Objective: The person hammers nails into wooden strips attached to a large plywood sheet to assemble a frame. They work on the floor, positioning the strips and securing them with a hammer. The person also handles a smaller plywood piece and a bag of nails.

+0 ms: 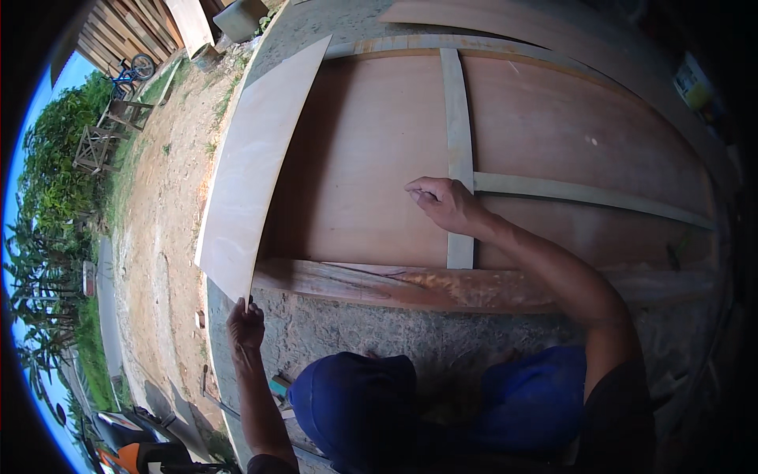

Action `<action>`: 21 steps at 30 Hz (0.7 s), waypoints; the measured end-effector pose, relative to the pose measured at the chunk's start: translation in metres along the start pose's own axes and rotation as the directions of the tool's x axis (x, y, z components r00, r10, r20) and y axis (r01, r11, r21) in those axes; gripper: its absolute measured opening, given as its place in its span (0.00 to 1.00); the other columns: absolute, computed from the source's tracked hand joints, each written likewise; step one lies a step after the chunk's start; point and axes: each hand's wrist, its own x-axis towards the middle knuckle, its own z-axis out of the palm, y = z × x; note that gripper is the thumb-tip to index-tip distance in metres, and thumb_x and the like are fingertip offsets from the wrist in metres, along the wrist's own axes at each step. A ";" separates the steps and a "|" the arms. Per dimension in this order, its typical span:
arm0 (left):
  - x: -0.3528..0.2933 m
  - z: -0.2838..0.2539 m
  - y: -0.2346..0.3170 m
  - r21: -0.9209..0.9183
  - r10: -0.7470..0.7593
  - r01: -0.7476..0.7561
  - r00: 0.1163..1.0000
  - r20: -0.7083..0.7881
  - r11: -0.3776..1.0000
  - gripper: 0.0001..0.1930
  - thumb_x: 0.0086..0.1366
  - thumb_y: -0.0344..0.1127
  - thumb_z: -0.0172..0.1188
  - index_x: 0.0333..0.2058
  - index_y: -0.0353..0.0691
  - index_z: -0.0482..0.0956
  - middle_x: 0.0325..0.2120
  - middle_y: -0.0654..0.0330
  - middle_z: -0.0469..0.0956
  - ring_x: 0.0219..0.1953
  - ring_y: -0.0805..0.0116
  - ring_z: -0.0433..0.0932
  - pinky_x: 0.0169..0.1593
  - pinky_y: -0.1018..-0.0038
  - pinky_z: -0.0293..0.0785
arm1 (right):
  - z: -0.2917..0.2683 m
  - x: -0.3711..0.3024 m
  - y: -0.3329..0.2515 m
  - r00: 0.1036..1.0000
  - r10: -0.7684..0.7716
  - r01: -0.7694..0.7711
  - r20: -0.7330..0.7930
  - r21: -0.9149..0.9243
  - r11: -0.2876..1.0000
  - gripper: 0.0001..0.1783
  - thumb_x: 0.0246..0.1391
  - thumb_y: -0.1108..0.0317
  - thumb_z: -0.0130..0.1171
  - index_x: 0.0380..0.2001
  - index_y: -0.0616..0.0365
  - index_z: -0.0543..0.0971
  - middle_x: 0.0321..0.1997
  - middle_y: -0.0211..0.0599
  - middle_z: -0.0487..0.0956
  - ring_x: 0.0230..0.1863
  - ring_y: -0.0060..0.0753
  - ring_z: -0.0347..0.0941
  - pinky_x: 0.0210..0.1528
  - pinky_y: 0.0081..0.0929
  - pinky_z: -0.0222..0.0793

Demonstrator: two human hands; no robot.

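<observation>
My left hand [245,322] is closed on the near corner of a thin plywood strip [257,150]. The strip lies tilted over the left end of a large wooden frame [489,289] and throws a dark shadow inside it. Over the middle of the frame, close to its pale upright crosspiece [459,103], hovers my right hand [448,204]. Its fingers are curled into a pinch, and what they may hold is too small to make out. A second pale batten [592,191] runs rightward from the crosspiece. Reddish plywood panel [379,158] shows between the frame members.
Another large plywood sheet [505,22] lies beyond the frame. Rough concrete floor [347,324] surrounds it, with a dirt strip [154,213] to the left. A motorcycle [150,450] stands at lower left. My blue-clad knees [355,395] are close to the frame's near edge.
</observation>
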 end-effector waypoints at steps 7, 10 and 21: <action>-0.099 0.126 -0.186 0.107 -0.090 0.069 0.975 0.204 0.992 0.13 0.66 0.29 0.62 0.49 0.43 0.75 0.38 0.61 0.81 0.40 0.63 0.81 0.46 0.67 0.79 | 0.038 -0.003 -0.055 0.922 0.196 -0.332 0.334 0.419 0.845 0.45 0.63 0.32 0.45 0.67 0.61 0.62 0.51 0.50 0.76 0.52 0.43 0.76 0.42 0.32 0.79; -0.110 0.143 -0.229 0.234 -0.189 0.135 0.956 0.226 0.963 0.14 0.69 0.31 0.58 0.52 0.44 0.73 0.44 0.62 0.79 0.44 0.63 0.80 0.49 0.65 0.78 | 0.061 -0.020 -0.056 0.921 0.255 -0.385 0.296 0.579 0.719 0.46 0.62 0.42 0.56 0.68 0.66 0.54 0.50 0.52 0.76 0.50 0.44 0.76 0.40 0.31 0.78; -0.103 0.120 -0.209 0.703 -0.487 0.134 0.809 0.330 0.698 0.15 0.70 0.38 0.60 0.49 0.34 0.80 0.33 0.54 0.85 0.34 0.67 0.84 0.40 0.72 0.80 | 0.011 -0.062 0.029 0.913 0.391 -0.390 0.115 0.529 0.754 0.28 0.57 0.66 0.61 0.57 0.62 0.64 0.37 0.38 0.77 0.31 0.25 0.75 0.24 0.23 0.72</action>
